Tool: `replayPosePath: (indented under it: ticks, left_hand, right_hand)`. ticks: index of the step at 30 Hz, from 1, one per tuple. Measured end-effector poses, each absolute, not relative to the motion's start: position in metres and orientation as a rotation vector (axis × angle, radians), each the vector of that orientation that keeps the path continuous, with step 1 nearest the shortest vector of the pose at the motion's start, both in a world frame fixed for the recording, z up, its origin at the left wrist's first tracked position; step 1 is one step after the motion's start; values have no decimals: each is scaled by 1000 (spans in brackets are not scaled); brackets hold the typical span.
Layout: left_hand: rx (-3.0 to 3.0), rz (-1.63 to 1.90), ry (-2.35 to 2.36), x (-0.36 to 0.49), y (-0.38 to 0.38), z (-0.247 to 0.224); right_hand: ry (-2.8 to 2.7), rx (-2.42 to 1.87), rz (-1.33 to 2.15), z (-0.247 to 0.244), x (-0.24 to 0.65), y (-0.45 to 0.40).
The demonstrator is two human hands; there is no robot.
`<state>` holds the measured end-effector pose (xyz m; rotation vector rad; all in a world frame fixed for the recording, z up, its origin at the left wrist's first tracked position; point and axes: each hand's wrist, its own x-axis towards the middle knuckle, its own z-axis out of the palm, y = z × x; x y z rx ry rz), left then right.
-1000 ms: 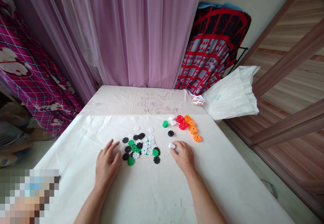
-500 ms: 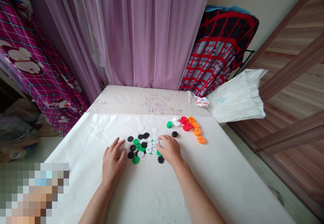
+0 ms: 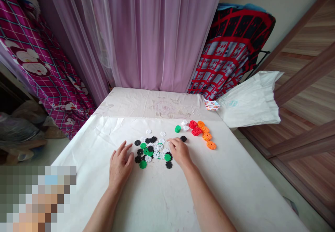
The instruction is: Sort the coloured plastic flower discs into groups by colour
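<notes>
A loose pile of flower-shaped plastic snowflake discs lies on the white-covered table (image 3: 154, 197), with white discs (image 3: 156, 154), black discs (image 3: 140, 152) and green discs (image 3: 143, 164) mixed and overlapping. My left hand (image 3: 120, 165) rests at the left of the pile, fingers spread and holding nothing. At the pile's right edge, my right hand (image 3: 180, 152) has thumb and forefinger pinched together. A sliver of a white snowflake disc (image 3: 168, 141) shows at those fingertips, mostly hidden.
Beyond my right hand stand small stacks of discs: a green stack (image 3: 177, 129), white stacks (image 3: 185, 128), red stacks (image 3: 196, 131), orange stacks (image 3: 206, 136) and a black stack (image 3: 183, 139). A patterned paper piece (image 3: 211, 105) and a white bag (image 3: 251, 101) are at the back right.
My right hand has drawn back a little to the right from the pile, uncovering a green disc on its right side. The left hand stays beside the pile; the view has shifted slightly.
</notes>
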<state>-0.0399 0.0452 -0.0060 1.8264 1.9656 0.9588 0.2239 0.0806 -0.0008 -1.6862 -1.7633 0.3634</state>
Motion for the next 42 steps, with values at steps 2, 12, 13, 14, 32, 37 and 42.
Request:
replayPosePath:
  ticks: [2,12,13,14,32,37,42]
  left_hand:
    - [1835,963,1974,-40,45,-7]
    - [1874,944,1983,-43,47,-9]
    - [1878,951,1986,-43,47,-9]
    - [1882,959,1989,-43,47,-10]
    - [1891,980,1984,-43,48,-10]
    - [1870,979,1980,-42,48,-7]
    - [1859,971,1980,-40,47,-5]
  right_hand:
    - [-1548,-1656,452,-4,246,75]
    - [-972,-1669,870,-4,286,47]
    - [-973,-1674,877,-4,284,47]
    - [-980,-1683,877,-4,282,48]
    - [-1540,-1782,467,-15,282,48]
    - [-1601,-1821,373,-12,282,47]
    - [-1732,-1764,179,2,262,39]
